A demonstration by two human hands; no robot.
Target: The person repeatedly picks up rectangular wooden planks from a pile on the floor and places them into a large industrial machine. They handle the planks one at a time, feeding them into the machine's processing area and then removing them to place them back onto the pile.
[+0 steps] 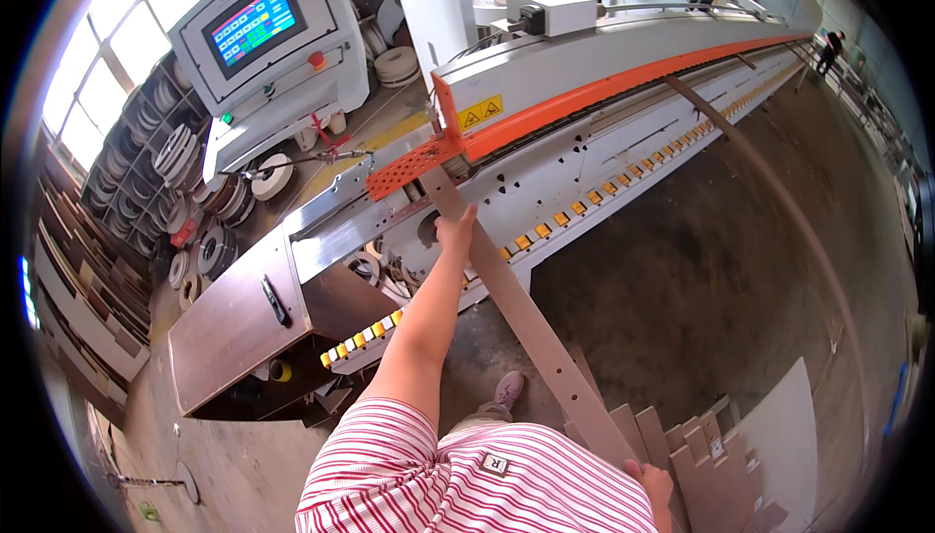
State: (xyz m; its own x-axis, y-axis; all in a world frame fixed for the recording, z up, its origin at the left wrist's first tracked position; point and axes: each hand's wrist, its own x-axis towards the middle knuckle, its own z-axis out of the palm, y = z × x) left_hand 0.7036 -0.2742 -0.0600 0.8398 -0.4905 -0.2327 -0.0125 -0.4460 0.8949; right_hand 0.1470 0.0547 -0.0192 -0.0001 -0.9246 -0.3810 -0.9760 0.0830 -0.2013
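A long, narrow brown board point(521, 314) with a few small holes slants from the machine down to my right side. My left hand point(455, 231) is closed round its far part, close to the orange perforated guard point(414, 169). The board's far tip lies at the machine's infeed, partly hidden under that guard. Near the other end, my right hand point(653, 486) is closed on the board's edge beside my striped shirt; some of its fingers are hidden.
A control panel with a lit screen point(255, 25) stands at the left. Yellow rollers point(579, 208) line the machine's side. A black-handled knife point(275, 301) lies on a brown cabinet point(234, 329). Stacked boards point(701, 455) stand at my right. Far right, another person point(830, 51) stands.
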